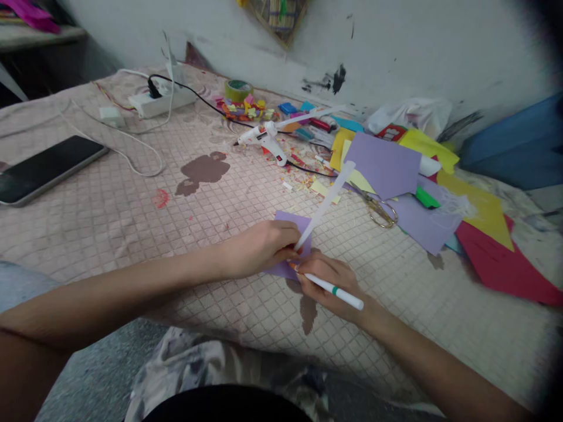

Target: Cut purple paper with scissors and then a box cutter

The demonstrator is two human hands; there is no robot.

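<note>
- Black rounded shape [224, 407] right at the bottom edge of the view, no telling what it is, with grey patterned cloth [206, 363] just above it
- Left hand [259, 249]: narrow, firm pinch on a small lilac paper piece [288, 225] and the lower end of a long white strip [328, 202], strip tilted up toward the far edge
- Right hand [328, 284]: fingers closed around a white marker [338, 291] with a green band, tip hidden in the fingers, right up against the left hand
- Both hands low over the front half of a quilted pink cover [109, 234], lilac piece on top of it and a brown stain [308, 313] just below
- Toward the right edge of the cover: messy pile of lilac card [382, 164], yellow card [484, 205] and red card [501, 264], with gold-handled scissors [380, 212] poking out beside the lilac sheets
- Along the far edge: white hot glue gun [264, 140] on its side among paper scraps [244, 108], plus a roll of tape [238, 89] just behind them
- Far left corner: white power strip [162, 99] with cables trailing across the cover
- Left edge: black tablet or phone [48, 167], screen up, well apart from the hands
</note>
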